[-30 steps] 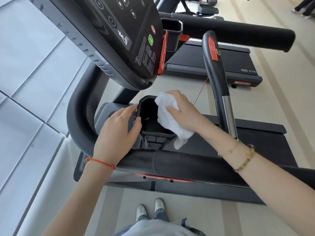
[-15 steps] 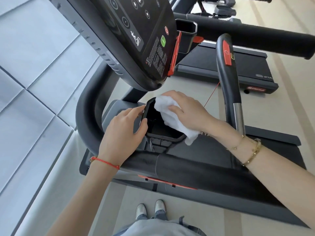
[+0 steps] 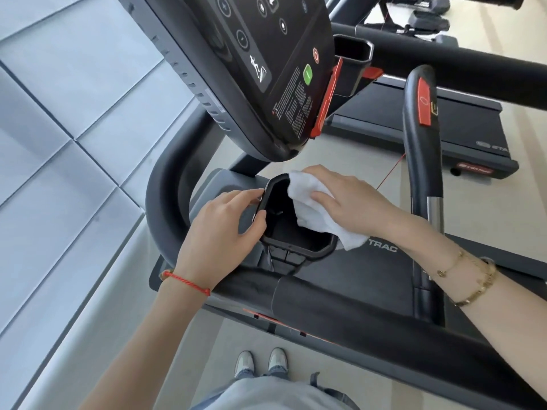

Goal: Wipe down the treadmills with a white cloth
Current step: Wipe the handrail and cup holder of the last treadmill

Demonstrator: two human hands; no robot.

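Note:
A black treadmill fills the view, its padded front bar (image 3: pixel 340 306) crossing in front of me. Below the console (image 3: pixel 266 69) sits a black cup holder (image 3: pixel 296 250). My left hand (image 3: pixel 219 235) holds the holder's left rim, thumb inside and fingers outside. My right hand (image 3: pixel 352 199) presses a crumpled white cloth (image 3: pixel 313 211) against the holder's right rim and inner wall, the thumb lying on top of the cloth. A loose end of the cloth hangs over the rim toward the belt.
An upright handle (image 3: pixel 420 137) with a red button and metal sensor stands right of my right hand. A second treadmill (image 3: pixel 461 128) lies beyond. A white panelled wall (image 3: pixel 59 143) runs along the left. My shoes (image 3: pixel 260 362) stand on the beige floor below.
My right hand has slid the cloth along the holder's right rim. My left hand's grip on the left rim has barely changed. The camera has shifted slightly.

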